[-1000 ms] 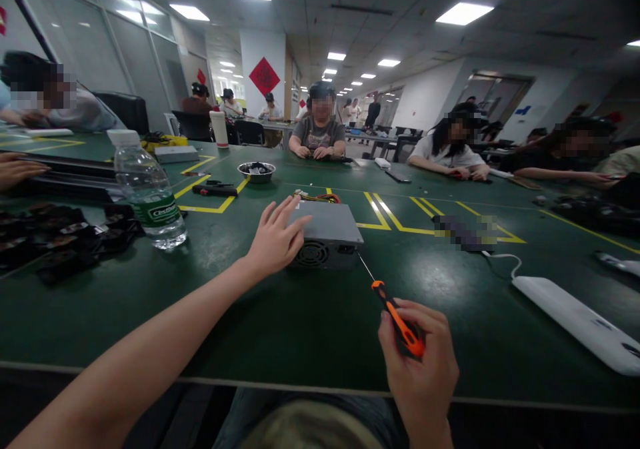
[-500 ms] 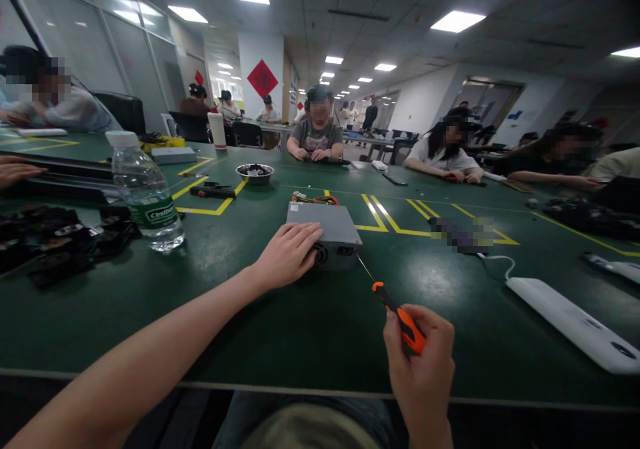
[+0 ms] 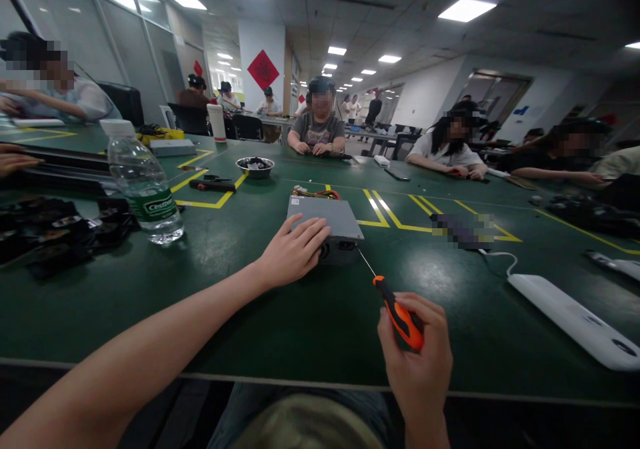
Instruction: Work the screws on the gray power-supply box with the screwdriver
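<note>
A grey metal computer power supply [image 3: 333, 217] lies on the green table, with a bundle of coloured wires [image 3: 320, 194] at its far side. My left hand [image 3: 295, 249] rests over its left front part, fingers stretched out across the top, covering part of the fan side. In my right hand [image 3: 420, 349] I grip an orange and black screwdriver [image 3: 397, 312] by its handle. Its thin shaft points up and left, the tip at the lower right corner of the power supply's near face, beside the socket. Whether the tip sits in a screw is too small to tell.
To the left stand a water bottle [image 3: 145, 185] and a pile of black parts [image 3: 65, 232]. Further back are a metal bowl [image 3: 255, 166], a black tool [image 3: 213, 185] and a white cup [image 3: 217, 123]. A white device [image 3: 570, 319] lies right. Several people sit around the table.
My left hand has shifted slightly right on the power supply, its fingers a little more spread. The screwdriver stays at the same corner; my right fingers have changed position slightly on its handle.
</note>
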Motion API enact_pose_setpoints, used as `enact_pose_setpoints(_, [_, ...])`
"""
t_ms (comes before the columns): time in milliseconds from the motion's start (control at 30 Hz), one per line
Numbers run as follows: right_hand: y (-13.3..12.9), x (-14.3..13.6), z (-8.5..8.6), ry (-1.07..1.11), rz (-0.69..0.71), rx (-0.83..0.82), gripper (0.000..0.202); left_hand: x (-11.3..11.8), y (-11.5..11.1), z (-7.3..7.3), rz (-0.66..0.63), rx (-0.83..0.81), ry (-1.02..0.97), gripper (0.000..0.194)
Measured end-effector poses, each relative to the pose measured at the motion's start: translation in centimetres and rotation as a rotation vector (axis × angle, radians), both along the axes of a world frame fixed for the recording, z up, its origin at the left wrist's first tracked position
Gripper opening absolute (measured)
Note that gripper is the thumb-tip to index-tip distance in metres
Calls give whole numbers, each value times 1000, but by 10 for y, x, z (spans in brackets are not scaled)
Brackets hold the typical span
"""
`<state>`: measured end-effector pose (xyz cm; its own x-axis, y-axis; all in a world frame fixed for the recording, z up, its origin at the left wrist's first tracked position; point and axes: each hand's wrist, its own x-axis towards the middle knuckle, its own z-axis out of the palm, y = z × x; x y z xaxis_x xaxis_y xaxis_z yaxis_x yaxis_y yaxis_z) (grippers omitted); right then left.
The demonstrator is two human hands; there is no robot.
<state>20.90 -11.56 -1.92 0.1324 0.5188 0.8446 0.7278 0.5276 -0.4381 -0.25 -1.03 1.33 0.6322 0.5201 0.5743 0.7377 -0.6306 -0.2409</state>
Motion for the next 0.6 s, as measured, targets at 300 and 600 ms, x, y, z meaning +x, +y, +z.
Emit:
enact_pose_setpoints(300, [-7, 2, -7, 131, -71, -304, 25, 22, -12, -6, -92, -22, 96, 55])
enact_pose_setpoints(600, [-5, 0, 4, 81, -39, -221, 16, 34, -11, -12, 20, 8, 81, 48])
